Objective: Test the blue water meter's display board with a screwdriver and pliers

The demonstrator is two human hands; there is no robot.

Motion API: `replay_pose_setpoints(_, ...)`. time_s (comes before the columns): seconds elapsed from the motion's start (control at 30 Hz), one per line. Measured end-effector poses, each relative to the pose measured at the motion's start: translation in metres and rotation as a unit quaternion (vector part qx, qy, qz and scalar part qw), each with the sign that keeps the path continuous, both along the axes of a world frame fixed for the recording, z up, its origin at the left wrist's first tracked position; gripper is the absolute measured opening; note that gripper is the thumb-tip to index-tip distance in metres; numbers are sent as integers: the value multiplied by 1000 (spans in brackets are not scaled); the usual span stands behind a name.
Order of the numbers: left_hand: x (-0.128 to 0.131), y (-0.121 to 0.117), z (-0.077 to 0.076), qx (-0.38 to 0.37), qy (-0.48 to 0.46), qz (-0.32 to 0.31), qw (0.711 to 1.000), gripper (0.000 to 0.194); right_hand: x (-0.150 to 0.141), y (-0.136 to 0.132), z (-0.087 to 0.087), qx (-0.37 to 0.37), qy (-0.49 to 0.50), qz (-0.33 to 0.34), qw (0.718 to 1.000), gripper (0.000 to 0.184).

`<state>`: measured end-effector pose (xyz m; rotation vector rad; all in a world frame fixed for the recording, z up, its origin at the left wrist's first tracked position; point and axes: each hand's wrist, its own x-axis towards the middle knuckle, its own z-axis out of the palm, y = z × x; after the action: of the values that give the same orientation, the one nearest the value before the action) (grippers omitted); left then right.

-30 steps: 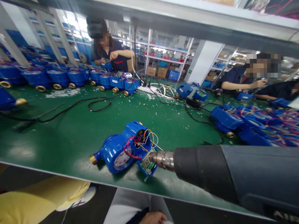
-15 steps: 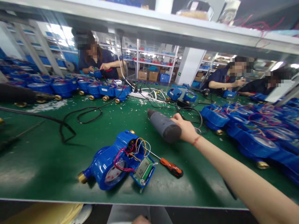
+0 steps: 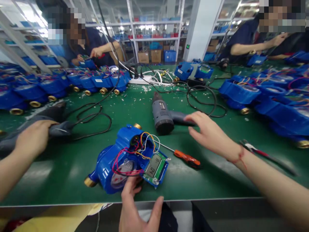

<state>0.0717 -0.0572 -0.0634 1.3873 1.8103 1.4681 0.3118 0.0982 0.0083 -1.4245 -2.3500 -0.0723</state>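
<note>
My right hand (image 3: 207, 133) is open beside the grey heat gun (image 3: 163, 117), its fingertips at the end of the handle. That heat gun lies on the green table, nozzle pointing away. At the near edge, my left hand (image 3: 140, 206) has its thumb and fingers spread, and its fingertips reach the lower side of a blue water meter (image 3: 105, 169); contact is unclear. From the meter's open housing, coloured wires lead to a circuit board with a small display (image 3: 154, 167). An orange-handled screwdriver (image 3: 187, 158) lies just right of the meter, its tip hidden behind it.
At left, another person's hand (image 3: 33, 138) grips a second heat gun (image 3: 55, 117). Pliers (image 3: 267, 156) lie at right. Rows of blue meters (image 3: 241, 91) line both sides. A power strip (image 3: 142, 80) and looping black cables (image 3: 213, 112) lie farther back. Co-workers sit opposite.
My right hand has set down the heat gun and let go. My left hand has come up to the meter. Another person's hand has appeared on the left heat gun. The view tilts lower.
</note>
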Motion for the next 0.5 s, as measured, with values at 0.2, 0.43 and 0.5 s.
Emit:
replay_pose_setpoints(0.2,-2,8,-4,-46,90,-11,995,64,-22,-84,-41,-84,47,-11,995,39)
replay_pose_setpoints(0.43,17,18,0,70,43,22,996,53,-9,-107,-37,-65,113,-14,991,14)
replay_pose_setpoints(0.5,20,19,0,94,35,3,995,59,0,-124,-28,-33,136,-16,990,18)
